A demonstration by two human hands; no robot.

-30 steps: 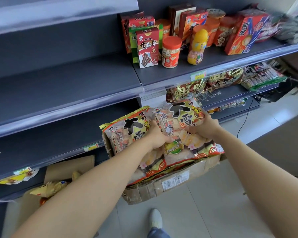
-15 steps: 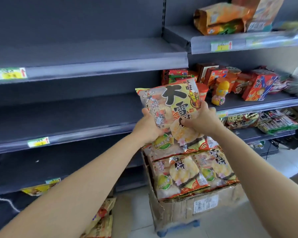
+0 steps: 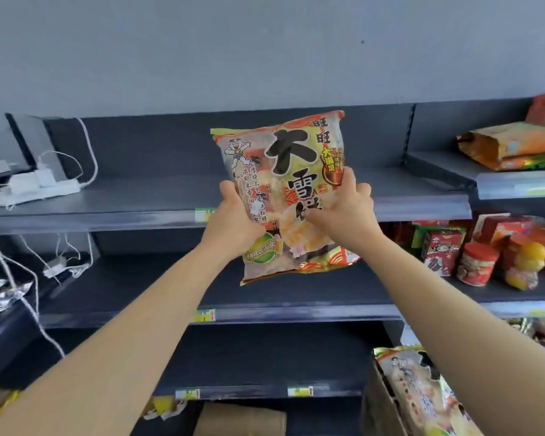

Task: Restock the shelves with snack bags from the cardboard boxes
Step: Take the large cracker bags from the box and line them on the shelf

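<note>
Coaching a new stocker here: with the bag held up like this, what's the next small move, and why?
Probably lift the bag a little and ease it forward onto the top shelf. The left hand and right hand grip it before that shelf, its lower edge hangs below the shelf's lip, and the shelf surface behind it shows.

The bag [image 3: 283,158] held up in front of the shelves reads 旺旺 at its top right corner. Big black 大雪 runs down its middle, and the right hand [image 3: 343,212] half covers the character below. A green badge [image 3: 261,250] near the bag's bottom left ends in 大米. Thin vertical lines along its left side include 米香. The shelf-edge tags [image 3: 204,316] and the boxes [image 3: 442,250] at the right are too blurred to read.
</note>
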